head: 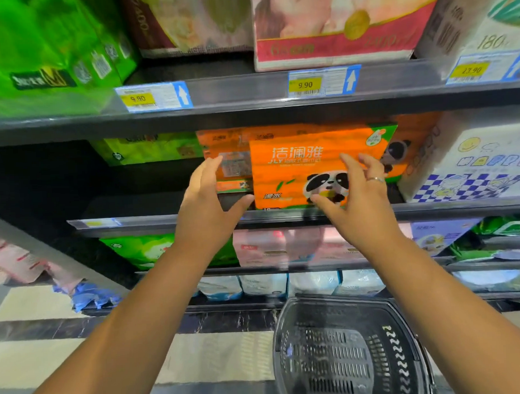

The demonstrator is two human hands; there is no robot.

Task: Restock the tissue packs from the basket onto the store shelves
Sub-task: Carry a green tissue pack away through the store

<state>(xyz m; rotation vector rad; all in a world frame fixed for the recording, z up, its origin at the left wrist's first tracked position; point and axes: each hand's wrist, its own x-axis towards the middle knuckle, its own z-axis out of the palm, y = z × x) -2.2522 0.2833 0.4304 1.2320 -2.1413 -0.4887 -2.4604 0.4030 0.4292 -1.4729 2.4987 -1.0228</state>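
Nearest, below both forearms, the basket [346, 350] sits on the floor [214, 354], and no pack shows in the part of it in view. Up from there, the left hand [207, 210] is spread wide, its thumb tip touching or just short of the lower left corner of the orange pack [299, 169]; its fingers [210, 166] reach past that corner toward the pack's left side without closing on it. The right hand [360, 199] lies on the pack's front face over the panda print, fingers [352, 167] loosely bent and thumb low near the bottom edge; whether it pinches the wrap or only presses is not clear. The pack stands on the shelf [283, 216], long axis running left to right, straight ahead of both hands, its bottom edge just behind the shelf lip. The right hand is the nearer to its middle. Beyond it stand more orange packs, so there is little depth left for pushing. Left of the left fingers the shelf is dark and open, with a green pack [145, 149] further back; right of the right fingers a white pack [470, 163] stands close, leaving scant room that way.
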